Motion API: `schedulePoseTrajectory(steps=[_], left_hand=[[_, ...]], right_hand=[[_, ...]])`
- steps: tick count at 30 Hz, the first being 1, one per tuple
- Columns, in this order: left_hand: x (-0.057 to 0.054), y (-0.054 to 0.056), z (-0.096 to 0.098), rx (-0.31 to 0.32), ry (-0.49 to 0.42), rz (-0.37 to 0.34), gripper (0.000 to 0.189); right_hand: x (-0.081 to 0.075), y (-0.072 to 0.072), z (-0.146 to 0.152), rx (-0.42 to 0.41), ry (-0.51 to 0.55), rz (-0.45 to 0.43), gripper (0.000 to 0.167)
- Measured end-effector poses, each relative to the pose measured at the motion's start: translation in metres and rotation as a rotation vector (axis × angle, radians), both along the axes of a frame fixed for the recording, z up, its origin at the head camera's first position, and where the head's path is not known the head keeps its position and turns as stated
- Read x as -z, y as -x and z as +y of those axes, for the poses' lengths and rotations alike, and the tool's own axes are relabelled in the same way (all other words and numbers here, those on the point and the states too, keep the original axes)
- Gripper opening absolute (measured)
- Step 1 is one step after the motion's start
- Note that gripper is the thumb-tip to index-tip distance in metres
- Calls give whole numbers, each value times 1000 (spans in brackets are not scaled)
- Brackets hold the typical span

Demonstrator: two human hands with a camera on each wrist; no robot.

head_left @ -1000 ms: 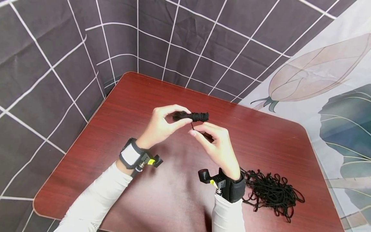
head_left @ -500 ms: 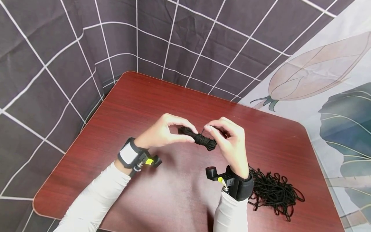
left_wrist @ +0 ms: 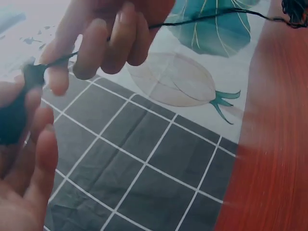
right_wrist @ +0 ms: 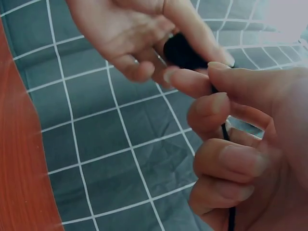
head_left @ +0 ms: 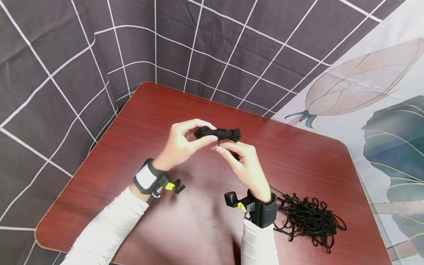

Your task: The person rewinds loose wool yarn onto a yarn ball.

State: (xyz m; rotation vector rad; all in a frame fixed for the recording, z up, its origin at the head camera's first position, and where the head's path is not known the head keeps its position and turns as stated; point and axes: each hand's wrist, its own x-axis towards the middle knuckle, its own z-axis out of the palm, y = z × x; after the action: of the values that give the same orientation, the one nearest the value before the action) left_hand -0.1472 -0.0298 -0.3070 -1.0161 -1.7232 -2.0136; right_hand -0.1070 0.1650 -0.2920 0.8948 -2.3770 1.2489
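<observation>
Between thumb and fingers, my left hand [head_left: 180,141] grips a small bundle of black cord [head_left: 229,134], wrapped crosswise round its middle. The bundle lies nearly level, held above the table. Just below its wrapped part, my right hand [head_left: 246,162] pinches the cord strand [right_wrist: 225,132] between thumb and forefinger. In the right wrist view the strand runs down through the curled fingers. From my right hand, the left wrist view shows the strand [left_wrist: 192,20] stretching back toward the loose cord. The bundle's left end is partly covered by my left hand.
A loose, tangled pile of black cord [head_left: 309,219] lies on the red-brown table [head_left: 165,106], right of my right wrist. A dark gridded cloth [head_left: 185,44] hangs behind the table, and a white leaf-patterned cloth [head_left: 351,136] stands at the right.
The bundle tilted down to the right half a second ago and is now level and higher. My right hand swung out right, then came back left, beneath the bundle.
</observation>
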Motion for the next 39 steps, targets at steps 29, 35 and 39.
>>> schedulePoseTrajectory(steps=[29, 35, 39], left_hand=[[5, 1, -5, 340, 257, 65, 21], [3, -1, -4, 348, 57, -53, 23], [1, 0, -3, 194, 8, -34, 24]], right_hand=[[-33, -20, -1, 37, 192, -33, 8], [-11, -6, 7, 44, 171, -83, 13], [1, 1, 8, 88, 68, -26, 13]])
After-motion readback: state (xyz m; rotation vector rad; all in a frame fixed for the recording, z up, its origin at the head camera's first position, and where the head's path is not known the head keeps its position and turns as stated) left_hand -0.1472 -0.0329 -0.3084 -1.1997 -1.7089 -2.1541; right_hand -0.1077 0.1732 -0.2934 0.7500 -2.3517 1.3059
